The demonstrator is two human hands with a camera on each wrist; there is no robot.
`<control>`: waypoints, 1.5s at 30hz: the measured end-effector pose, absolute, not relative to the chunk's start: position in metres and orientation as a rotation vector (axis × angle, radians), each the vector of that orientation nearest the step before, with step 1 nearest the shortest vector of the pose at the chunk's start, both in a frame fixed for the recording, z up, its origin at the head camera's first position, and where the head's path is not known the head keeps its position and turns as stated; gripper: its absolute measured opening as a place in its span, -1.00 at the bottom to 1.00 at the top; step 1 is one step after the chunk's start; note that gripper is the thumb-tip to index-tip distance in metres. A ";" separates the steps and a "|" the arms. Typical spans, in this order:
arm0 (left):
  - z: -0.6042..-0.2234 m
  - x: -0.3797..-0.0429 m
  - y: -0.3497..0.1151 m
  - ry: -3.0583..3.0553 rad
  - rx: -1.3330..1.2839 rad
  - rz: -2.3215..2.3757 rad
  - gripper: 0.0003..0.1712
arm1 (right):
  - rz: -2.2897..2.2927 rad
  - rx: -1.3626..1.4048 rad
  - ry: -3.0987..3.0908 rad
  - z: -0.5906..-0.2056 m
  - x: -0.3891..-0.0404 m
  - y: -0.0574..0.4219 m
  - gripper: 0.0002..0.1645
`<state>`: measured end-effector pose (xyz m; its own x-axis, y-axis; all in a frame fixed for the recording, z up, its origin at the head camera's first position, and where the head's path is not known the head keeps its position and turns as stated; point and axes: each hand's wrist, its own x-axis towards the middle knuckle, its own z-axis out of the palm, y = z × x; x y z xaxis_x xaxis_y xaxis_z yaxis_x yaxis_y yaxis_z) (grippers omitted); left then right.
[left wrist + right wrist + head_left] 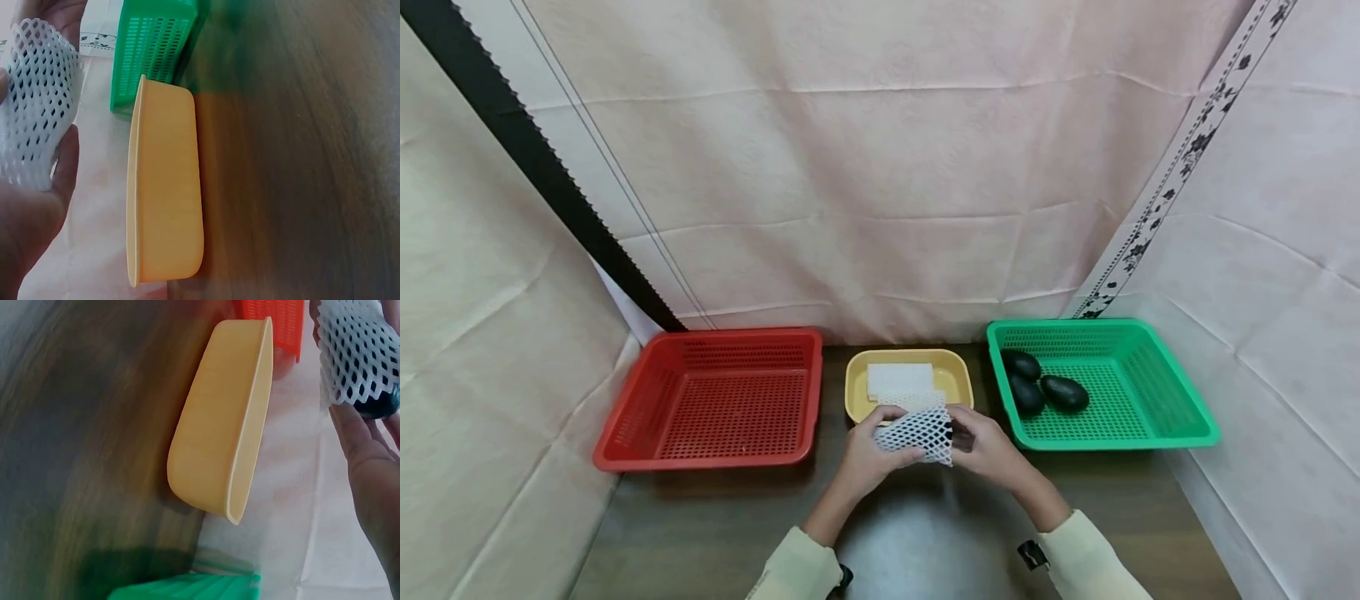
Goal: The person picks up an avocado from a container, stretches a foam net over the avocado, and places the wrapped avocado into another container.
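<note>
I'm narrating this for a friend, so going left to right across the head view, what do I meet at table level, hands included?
Red basket, left hand, white foam net, right hand, green basket.

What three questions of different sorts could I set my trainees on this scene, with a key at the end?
1. Count: how many dark, rounded items lie in the green basket?
2. True or false: the white mesh sleeve in the left hand completely covers the dark item inside it.
3. Multiple choice: what stands between the red basket and the green basket?
A: a white bowl
B: a yellow tray
C: a wooden box

Key:
1. Three.
2. False; in the right wrist view, one end of it shows bare beside the right hand.
3. B.
</note>
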<state>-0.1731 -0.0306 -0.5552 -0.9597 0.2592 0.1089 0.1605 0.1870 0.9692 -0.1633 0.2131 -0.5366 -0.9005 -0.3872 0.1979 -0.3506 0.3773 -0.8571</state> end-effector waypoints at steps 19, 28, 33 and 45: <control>-0.549 -0.174 -0.030 2.343 0.536 1.910 -0.22 | -1.786 -0.605 2.397 -0.536 -0.163 0.210 -0.43; -0.545 -0.174 -0.038 2.258 0.545 1.950 -0.36 | -1.871 -0.477 2.387 -0.536 -0.161 0.216 -0.38; -0.544 -0.173 -0.039 2.282 0.563 1.888 -0.37 | -1.777 -0.427 2.436 -0.536 -0.161 0.214 -0.41; -0.521 -0.170 -0.033 2.812 0.851 1.016 0.04 | -1.787 -0.502 2.514 -0.542 -0.156 0.200 -0.47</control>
<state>-0.1700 -0.0335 -0.5214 -0.8496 0.5058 0.1492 0.4844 0.6367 0.6000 -0.1565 0.1997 -0.5423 -0.9482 -0.2682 0.1702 -0.2489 0.2946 -0.9226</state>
